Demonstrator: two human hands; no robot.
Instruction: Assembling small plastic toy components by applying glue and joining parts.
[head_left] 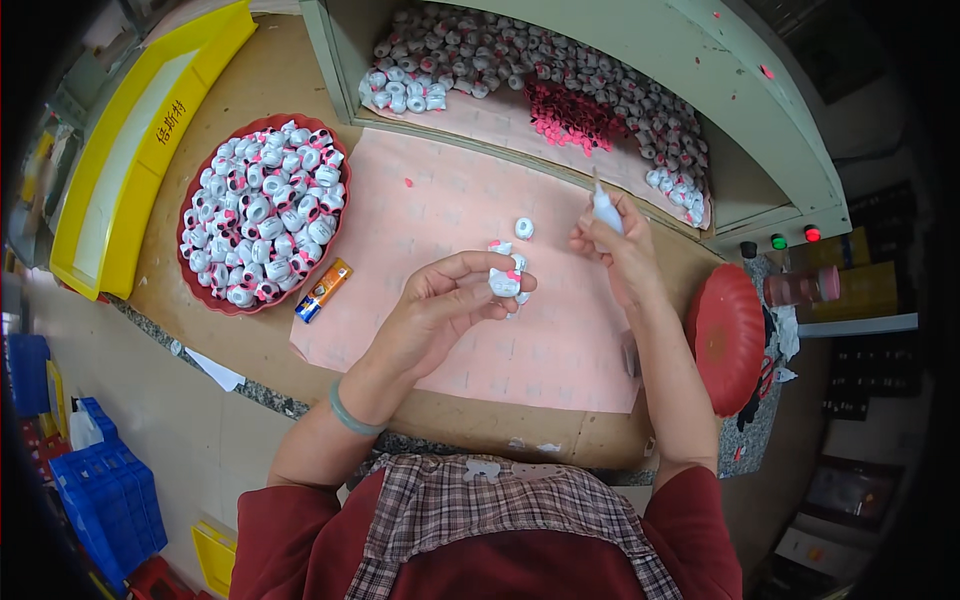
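My left hand [428, 310] pinches a small white cat-head piece [504, 284] with a pink bow, between thumb and fingertips, above the pink paper [450, 180]. Held in my right hand [632, 262] is a small whitish squeeze bottle [606, 209], its thin nozzle pointing up and away from me. The bottle is to the right of the cat head and apart from it. Just beyond my left fingers a white piece with a dark hole [524, 229] lies on the paper. Another white piece with pink [500, 246] lies close by, and more are partly hidden behind the fingers.
A red scalloped bowl [232, 308] heaped with cat heads stands left, beside a yellow tray [120, 215]. A blue-and-orange packet [323, 291] lies near it. Behind, an open-fronted greenish box [790, 130] holds many white pieces and pink bits [570, 120]. Another red dish [718, 345] is right.
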